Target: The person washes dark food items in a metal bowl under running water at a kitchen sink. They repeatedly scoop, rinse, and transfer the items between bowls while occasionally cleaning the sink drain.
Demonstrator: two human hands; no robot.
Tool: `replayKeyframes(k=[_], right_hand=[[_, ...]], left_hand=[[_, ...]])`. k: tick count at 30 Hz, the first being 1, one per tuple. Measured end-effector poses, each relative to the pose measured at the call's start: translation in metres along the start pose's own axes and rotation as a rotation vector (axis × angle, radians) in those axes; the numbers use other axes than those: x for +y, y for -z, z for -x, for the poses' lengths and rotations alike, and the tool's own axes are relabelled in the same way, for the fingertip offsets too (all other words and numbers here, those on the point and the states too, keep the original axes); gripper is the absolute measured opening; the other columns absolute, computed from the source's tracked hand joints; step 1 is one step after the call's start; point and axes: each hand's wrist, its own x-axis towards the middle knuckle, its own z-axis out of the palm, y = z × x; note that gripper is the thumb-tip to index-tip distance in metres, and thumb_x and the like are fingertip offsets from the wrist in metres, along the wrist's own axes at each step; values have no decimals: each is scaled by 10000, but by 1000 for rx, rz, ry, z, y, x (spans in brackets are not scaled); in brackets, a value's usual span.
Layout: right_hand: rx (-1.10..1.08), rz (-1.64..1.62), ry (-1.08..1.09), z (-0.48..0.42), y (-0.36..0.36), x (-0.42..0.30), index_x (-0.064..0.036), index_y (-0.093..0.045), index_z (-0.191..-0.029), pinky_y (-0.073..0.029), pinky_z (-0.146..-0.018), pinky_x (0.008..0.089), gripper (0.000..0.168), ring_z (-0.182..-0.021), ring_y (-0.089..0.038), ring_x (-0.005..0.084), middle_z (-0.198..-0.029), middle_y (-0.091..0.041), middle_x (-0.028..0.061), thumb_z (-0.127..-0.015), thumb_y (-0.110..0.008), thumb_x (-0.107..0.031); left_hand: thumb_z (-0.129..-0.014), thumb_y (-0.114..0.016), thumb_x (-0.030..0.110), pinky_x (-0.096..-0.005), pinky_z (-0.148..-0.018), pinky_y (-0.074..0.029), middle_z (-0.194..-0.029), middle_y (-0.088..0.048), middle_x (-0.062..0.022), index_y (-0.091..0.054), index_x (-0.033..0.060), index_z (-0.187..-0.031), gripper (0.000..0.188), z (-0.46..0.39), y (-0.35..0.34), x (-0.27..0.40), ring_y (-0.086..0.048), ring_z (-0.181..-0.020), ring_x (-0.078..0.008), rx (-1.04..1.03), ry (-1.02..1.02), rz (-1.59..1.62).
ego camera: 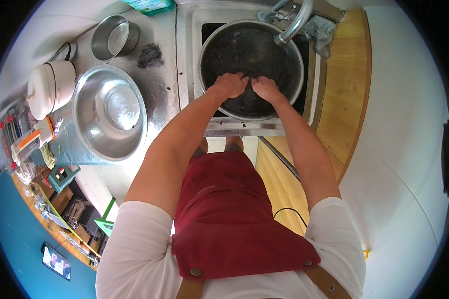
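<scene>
A large round metal basin sits in the stainless steel sink, full of dark contents that look wet. My left hand and my right hand are close together over the near half of the basin, fingertips dipping into the dark contents. Whether the fingers grip anything below the surface is hidden. Above the basin's far right edge hangs the spout of a chrome faucet. A grey cloth is draped at the sink's right back corner.
Left of the sink, the metal counter holds a wide metal bowl, a small metal pot, a dark scouring pad and a white lidded appliance. A wooden ledge runs along the right.
</scene>
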Motion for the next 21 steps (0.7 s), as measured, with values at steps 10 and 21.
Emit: replayKeyframes(k=[10, 21], right_hand=[[-36, -900, -527, 44, 17, -61, 40, -470, -1357, -364, -1026, 435, 649, -1333, -401, 328, -1451, -425, 209, -927, -478, -446], [193, -1410, -227, 24, -4, -70, -22, -602, -1216, -463, -850, 341, 400, -984, -589, 229, -1133, -633, 109, -938, -570, -308]], left_hand=[[-941, -402, 485, -447, -1025, -394, -1275, -556, -277, -571, 36, -1286, 591, -16, -32, -9, -510, -1212, -424, 199, 215, 533], [-920, -557, 374, -401, -918, -475, -1191, -624, -229, -546, 6, -1295, 526, 3, -24, 44, -594, -1107, -369, 632, 403, 1245]])
